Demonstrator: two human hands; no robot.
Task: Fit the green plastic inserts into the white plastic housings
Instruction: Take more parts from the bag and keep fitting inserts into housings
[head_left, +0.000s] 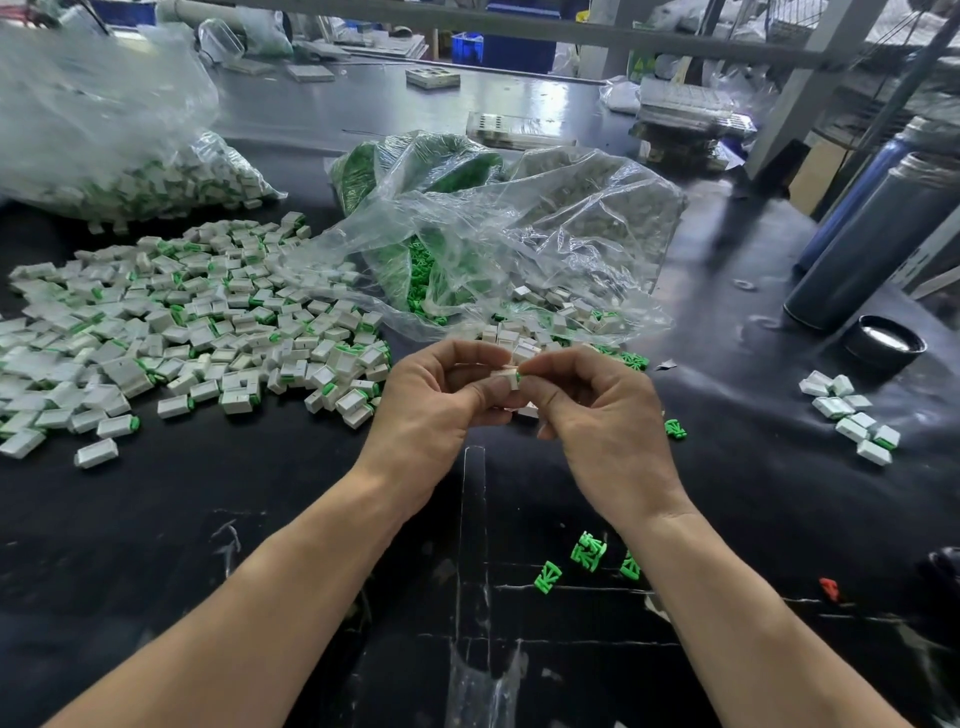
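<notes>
While the left hand (439, 397) pinches a white plastic housing (506, 376) above the black desk (260, 519), the right hand (597, 410) grips a green insert (519, 375) at its end, beside the pile of assembled housings (182, 322).

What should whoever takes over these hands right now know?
Left hand holds a white housing; right hand pinches a green insert at its end, not visibly seated.
Done: big pile of fitted pieces on the left.
Supply: bag of green inserts, loose housings at its mouth, spare inserts near the right forearm.
Left: press this one home, carry on.
</notes>
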